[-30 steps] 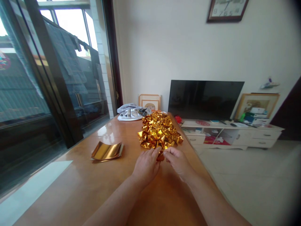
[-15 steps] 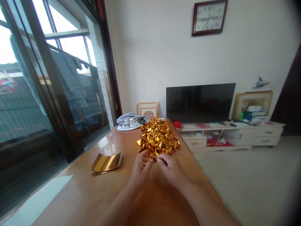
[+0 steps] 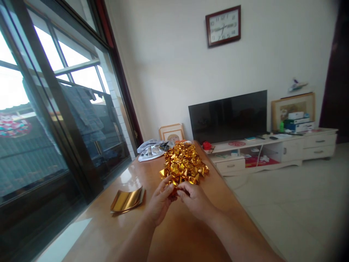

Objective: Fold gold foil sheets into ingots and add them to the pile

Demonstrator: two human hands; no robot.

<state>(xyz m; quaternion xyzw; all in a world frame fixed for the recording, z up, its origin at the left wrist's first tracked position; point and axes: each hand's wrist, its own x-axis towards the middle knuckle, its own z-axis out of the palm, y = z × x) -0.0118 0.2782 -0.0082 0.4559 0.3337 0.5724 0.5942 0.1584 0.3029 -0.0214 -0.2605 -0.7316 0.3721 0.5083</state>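
Both hands meet over the near middle of the wooden desk (image 3: 103,225), the left hand (image 3: 159,202) and right hand (image 3: 194,201) pinching one small gold foil piece (image 3: 174,190) between their fingertips, likely so each can crease a side. It sits just near of the heap of folded gold pieces (image 3: 183,168). A stack of flat gold sheets (image 3: 127,199) lies to the left, within reach

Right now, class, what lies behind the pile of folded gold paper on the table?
Behind the gold pile lies a bundle of grey cloth on the table, with a framed picture against the wall. The pile hides the table edge behind it.
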